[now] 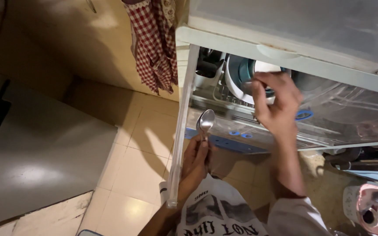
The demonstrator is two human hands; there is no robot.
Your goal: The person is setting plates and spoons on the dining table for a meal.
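Note:
My left hand (194, 162) holds a metal spoon (205, 122) by its handle, bowl upward, just below the front edge of an open dish drawer (241, 140). My right hand (278, 102) reaches into the drawer and grips the rim of a white and teal bowl (241, 76) standing on edge in the wire rack (217, 94). A clear plastic lid (351, 111) covers the drawer's right part.
A red-and-white checked cloth (152, 43) hangs at the top centre. Beige floor tiles (132, 166) lie below. A grey appliance surface (44, 153) fills the left. At the lower right sit a pink container (372, 205) and dark pan handles (364, 164).

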